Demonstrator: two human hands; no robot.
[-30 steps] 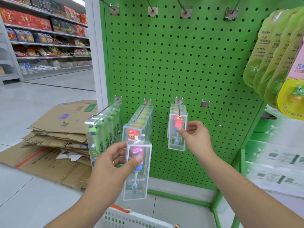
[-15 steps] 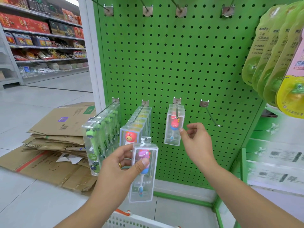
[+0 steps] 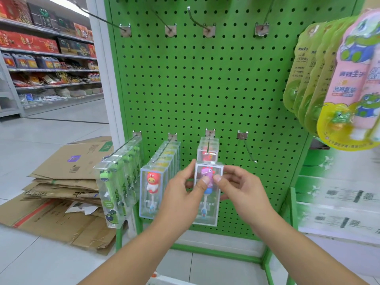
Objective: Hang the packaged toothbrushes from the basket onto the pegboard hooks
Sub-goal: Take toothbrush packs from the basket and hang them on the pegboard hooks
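Note:
Both hands hold one clear box with a purple dinosaur toothbrush (image 3: 208, 210) in front of the green pegboard (image 3: 205, 89). My left hand (image 3: 181, 194) grips its left side, thumb on the front. My right hand (image 3: 238, 190) pinches its right side. The box sits just below the third hook (image 3: 209, 145) of the lower row, where a clear box with a red toothbrush (image 3: 207, 150) hangs. The fourth hook (image 3: 247, 149) is bare. Only a sliver of the white basket (image 3: 162, 281) shows at the bottom edge.
Green toothbrush boxes (image 3: 117, 182) fill the first lower hook and red-character boxes (image 3: 156, 182) the second. Bare hooks (image 3: 193, 19) run along the upper row. Green and pink packs (image 3: 337, 79) hang at the right. Flattened cardboard (image 3: 61, 182) lies on the floor to the left.
My left hand carried the purple toothbrush box up and right to the third hook. My right hand left the hanging red box and took hold of the purple one.

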